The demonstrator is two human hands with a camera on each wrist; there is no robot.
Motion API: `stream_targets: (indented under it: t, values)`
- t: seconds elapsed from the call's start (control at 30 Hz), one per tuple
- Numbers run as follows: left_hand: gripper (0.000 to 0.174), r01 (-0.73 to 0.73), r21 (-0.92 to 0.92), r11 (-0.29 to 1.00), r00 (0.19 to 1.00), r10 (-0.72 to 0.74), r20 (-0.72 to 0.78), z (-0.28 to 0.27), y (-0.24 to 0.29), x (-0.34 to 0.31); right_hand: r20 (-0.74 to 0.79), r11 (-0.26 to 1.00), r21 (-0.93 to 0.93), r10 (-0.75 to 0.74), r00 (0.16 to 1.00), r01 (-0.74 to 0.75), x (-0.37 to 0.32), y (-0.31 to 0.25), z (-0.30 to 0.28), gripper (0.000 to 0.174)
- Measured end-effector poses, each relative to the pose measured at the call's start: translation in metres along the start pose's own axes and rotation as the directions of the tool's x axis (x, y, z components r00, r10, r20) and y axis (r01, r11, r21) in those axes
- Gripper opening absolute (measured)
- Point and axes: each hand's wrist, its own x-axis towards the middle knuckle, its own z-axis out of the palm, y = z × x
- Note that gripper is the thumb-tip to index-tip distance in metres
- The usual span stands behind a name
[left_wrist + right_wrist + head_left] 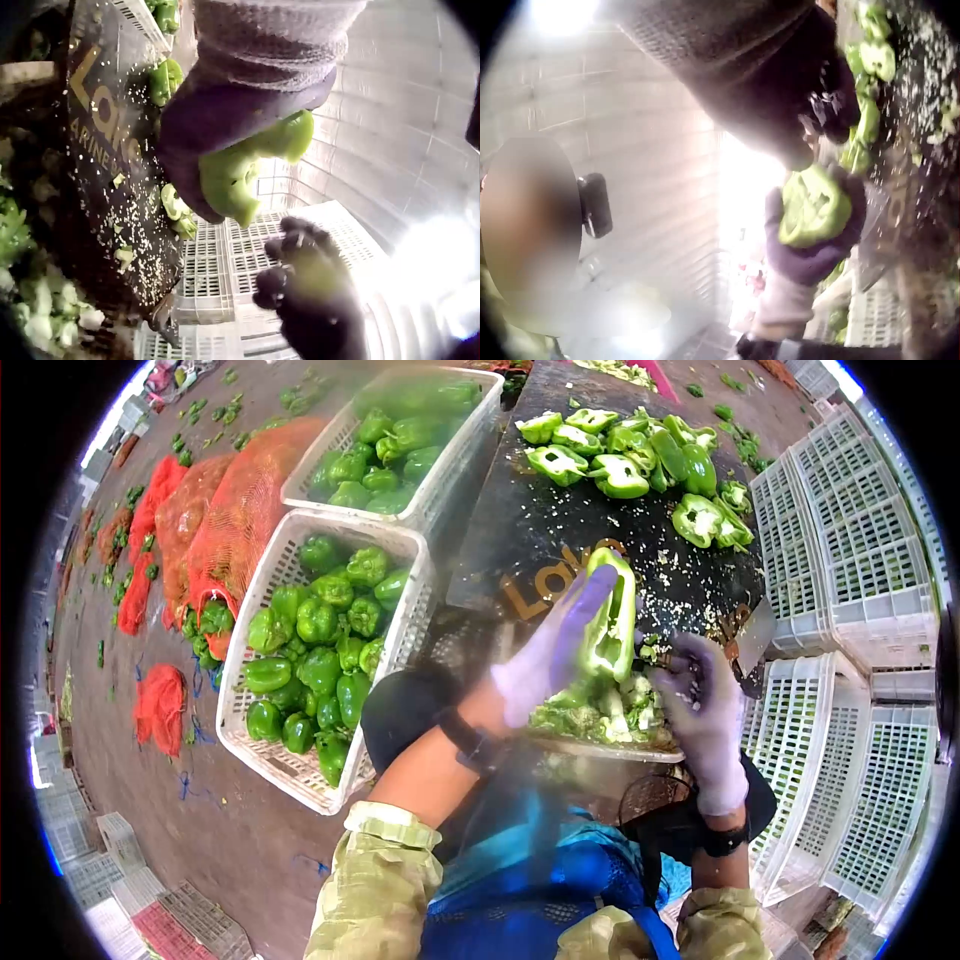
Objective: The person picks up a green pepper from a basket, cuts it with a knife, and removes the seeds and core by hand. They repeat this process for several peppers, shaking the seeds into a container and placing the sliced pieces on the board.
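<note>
My left hand [560, 635], in a pale purple-stained glove, grips a halved green bell pepper [618, 615] upright, its hollow side facing right. In the left wrist view the pepper half [229, 180] shows its pale cut rim. My gloved right hand [705, 710] is just right of the pepper, fingers curled. A blurred yellow-green piece of pepper core [319, 274] lies within the right hand's fingers in the left wrist view. Seen from the right wrist, the right hand [810, 97] is close above the open pepper [814, 210]. Below both hands, a container [640, 756] holds pale green pepper scraps.
Cut pepper halves [620, 475] are heaped on the seed-strewn black board [510, 525]. Whole green peppers fill two white crates [235, 680] at the left, near orange mesh sacks [255, 500]. Stacked white crates [850, 540] stand close on the right.
</note>
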Motion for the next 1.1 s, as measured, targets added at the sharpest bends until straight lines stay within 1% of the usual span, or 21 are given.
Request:
stream_targets:
  t: [0.07,0.1,0.2,0.23,0.27,0.33,0.43,0.5,0.6,0.63,0.73,0.77,0.8,0.83,0.87,0.9,0.97,1.0,1.03,1.07,1.1]
  values:
    - [0.053,-0.037,0.063,0.997,0.999,0.035,0.022,0.002,-0.007,-0.002,0.111,0.901,-0.400,-0.131,0.985,0.165,0.016,-0.021,0.018,0.039]
    - [0.051,-0.089,0.289,0.953,0.991,0.114,-0.069,0.011,-0.011,-0.002,0.108,0.860,-0.492,-0.097,0.989,0.138,0.024,-0.017,0.030,0.027]
    - [0.049,-0.051,0.329,0.943,0.977,0.115,-0.178,0.015,-0.009,-0.001,0.145,0.867,-0.443,-0.179,0.973,0.226,0.042,0.007,0.044,0.021]
    - [0.049,-0.037,0.299,0.953,0.985,0.084,-0.147,0.008,-0.010,0.000,0.081,0.933,-0.267,-0.229,0.970,0.242,0.046,0.010,0.045,0.016]
    - [0.050,-0.022,0.273,0.962,0.992,0.055,-0.115,-0.003,-0.012,0.002,0.153,0.975,0.176,0.111,0.982,-0.138,0.043,0.011,0.039,0.011]
    - [0.052,-0.039,0.284,0.958,0.991,0.075,-0.114,-0.009,-0.013,0.006,0.186,0.586,0.738,0.300,0.936,-0.335,0.040,0.024,0.027,0.011]
    - [0.060,-0.110,0.450,0.886,0.981,0.169,-0.094,-0.003,-0.007,0.004,0.306,0.744,0.522,0.293,0.906,-0.417,0.029,0.017,0.011,0.021]
    - [0.067,-0.202,0.654,0.729,0.956,0.293,-0.032,0.016,-0.003,0.002,0.382,0.836,0.324,0.313,0.870,-0.443,0.026,0.003,0.023,0.034]
    - [0.078,-0.270,0.698,0.663,0.953,0.285,0.099,0.016,-0.015,-0.002,0.467,0.952,-0.288,0.231,0.854,-0.100,0.035,0.012,0.045,0.020]
    - [0.077,-0.267,0.716,0.645,0.947,0.313,0.071,0.013,-0.015,-0.003,0.487,0.937,0.075,0.264,0.833,-0.341,0.032,0.004,0.042,0.013]
    - [0.071,-0.222,0.499,0.838,0.975,0.202,0.095,0.013,-0.008,-0.004,0.572,0.606,0.527,0.264,0.776,-0.595,0.026,0.004,0.038,0.018]
    - [0.064,-0.065,0.445,0.893,0.991,0.111,-0.078,0.004,-0.012,0.005,0.626,0.591,0.541,0.192,0.756,-0.598,0.019,-0.003,0.023,0.020]
    - [0.057,-0.071,0.434,0.898,0.991,0.112,-0.068,-0.004,-0.011,0.003,0.675,0.575,0.552,0.117,0.729,-0.604,0.013,-0.011,0.008,0.022]
    - [0.055,-0.027,0.204,0.979,1.000,0.023,0.021,-0.009,-0.008,0.002,0.717,0.558,0.561,0.042,0.696,-0.612,0.007,-0.020,-0.007,0.025]
    - [0.054,0.045,-0.029,0.999,0.991,-0.041,0.128,-0.012,-0.004,0.002,0.849,0.515,0.450,0.006,0.528,-0.729,0.008,-0.023,-0.023,0.029]
    - [0.053,0.057,-0.134,0.989,0.996,-0.046,0.080,-0.009,0.001,0.002,0.869,0.532,0.394,0.050,0.492,-0.749,0.006,-0.016,-0.030,0.029]
    - [0.053,-0.025,-0.026,0.999,0.997,0.026,0.068,-0.002,0.010,-0.003,0.874,0.657,0.188,0.226,0.429,-0.730,0.006,-0.004,-0.030,0.036]
    - [0.053,-0.063,0.025,0.998,0.996,0.061,0.065,0.000,0.011,-0.004,0.761,0.972,-0.020,0.166,0.628,-0.233,-0.001,0.047,-0.014,0.042]
    - [0.054,-0.158,0.172,0.972,0.986,0.165,-0.027,-0.008,0.001,0.005,0.533,0.919,-0.382,0.132,0.835,0.099,-0.011,0.054,-0.009,0.044]
    - [0.059,-0.155,0.342,0.927,0.975,0.200,-0.100,-0.004,-0.001,0.005,0.315,0.622,-0.732,-0.050,0.948,0.276,-0.021,0.056,-0.008,0.047]
    - [0.064,-0.120,0.500,0.858,0.957,0.233,-0.171,0.001,-0.003,0.004,0.216,0.977,-0.202,-0.020,0.976,0.064,-0.008,0.049,-0.003,0.055]
